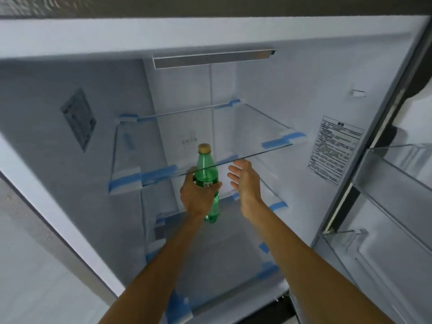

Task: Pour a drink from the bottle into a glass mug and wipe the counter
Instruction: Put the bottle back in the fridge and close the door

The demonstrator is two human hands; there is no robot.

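Green bottle (205, 169) upright in left hand (196, 197)

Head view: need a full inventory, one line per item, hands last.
White open fridge: 1, white, fills view
Clear glass shelves: at least 2, clear, stacked inside fridge
Blue tape strips: several, blue, shelf corners
Grey light bar: 1, grey, fridge ceiling
Printed white label: 1, white, right inner wall
Grey square sticker: 1, grey, left inner wall
Clear door bins: 2, clear, open door at right
Green plastic bottle, tan cap: 1, green, held at upper shelf edge
Left hand: 1, grips bottle
Right hand: 1, open, beside bottle
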